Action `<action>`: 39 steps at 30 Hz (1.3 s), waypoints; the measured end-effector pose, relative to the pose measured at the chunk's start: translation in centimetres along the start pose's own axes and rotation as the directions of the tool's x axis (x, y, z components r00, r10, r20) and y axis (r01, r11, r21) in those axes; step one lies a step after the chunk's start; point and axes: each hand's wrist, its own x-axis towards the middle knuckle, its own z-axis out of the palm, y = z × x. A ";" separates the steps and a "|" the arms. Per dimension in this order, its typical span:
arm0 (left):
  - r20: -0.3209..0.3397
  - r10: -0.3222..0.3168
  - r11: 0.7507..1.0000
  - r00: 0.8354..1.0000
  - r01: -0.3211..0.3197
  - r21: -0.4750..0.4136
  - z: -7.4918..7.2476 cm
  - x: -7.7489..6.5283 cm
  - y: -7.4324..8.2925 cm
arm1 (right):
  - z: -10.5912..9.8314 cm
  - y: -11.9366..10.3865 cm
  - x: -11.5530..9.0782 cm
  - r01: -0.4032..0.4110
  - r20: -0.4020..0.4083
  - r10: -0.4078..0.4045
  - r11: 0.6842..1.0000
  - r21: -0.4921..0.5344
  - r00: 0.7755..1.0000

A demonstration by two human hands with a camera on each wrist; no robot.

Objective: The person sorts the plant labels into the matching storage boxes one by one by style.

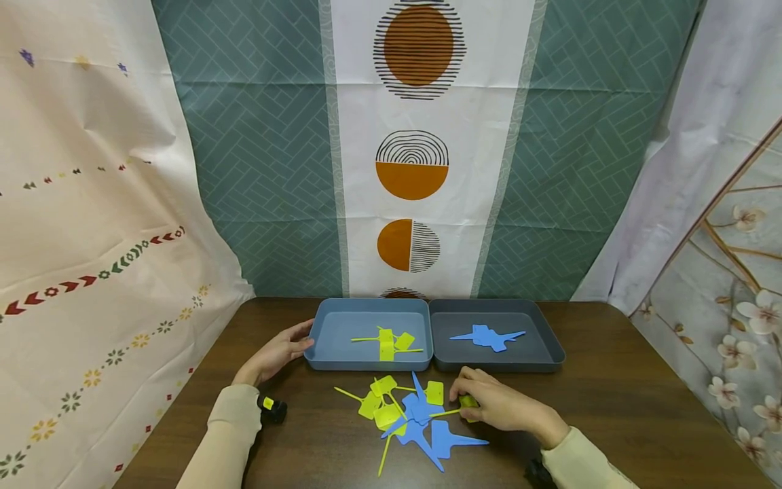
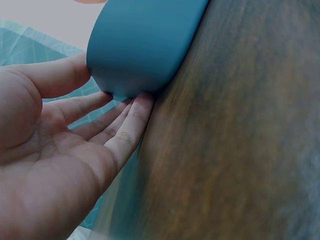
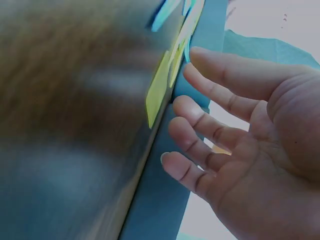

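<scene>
My left hand [image 1: 277, 351] touches the left end wall of the blue-grey tray [image 1: 336, 339]; its thumb and nearly straight fingers meet the tray's corner in the left wrist view. Several yellow cable tie tags [image 1: 386, 345] lie in that tray. Over the right side of a mixed pile, my right hand [image 1: 497, 401] hovers with loosely bent fingers around a yellow cable tie tag [image 1: 469, 402], partly hidden by the hand. In the right wrist view the fingers hold nothing and stand apart from a yellow tag [image 3: 159, 90] on the table.
A dark grey tray [image 1: 446, 350] adjoins the blue-grey one on its right and holds blue cable tie tags [image 1: 487, 337]. Loose yellow tags [image 1: 386, 415] and blue tags [image 1: 446, 440] overlap on the brown wooden table [image 1: 318, 448]. Curtains hang behind and at both sides.
</scene>
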 end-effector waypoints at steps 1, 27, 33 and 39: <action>-0.003 -0.001 1.000 1.000 0.001 -0.006 0.0 0.0 0.0 | 0.1 -0.1 0.2 -0.001 -0.001 0.001 1.000 0.000 1.000; 0.018 0.010 1.000 1.000 -0.010 -0.001 0.1 0.0 -0.1 | 1.8 -0.7 1.8 0.065 0.039 -0.059 0.982 -0.177 0.997; 0.010 -0.001 1.000 1.000 0.001 -0.007 0.2 0.0 -0.2 | 2.0 -0.7 1.5 0.065 0.060 -0.053 0.971 -0.228 0.997; 0.001 0.005 1.000 1.000 -0.005 -0.010 0.0 0.0 -0.1 | 1.6 -0.7 1.9 0.069 0.023 -0.066 0.970 -0.233 0.998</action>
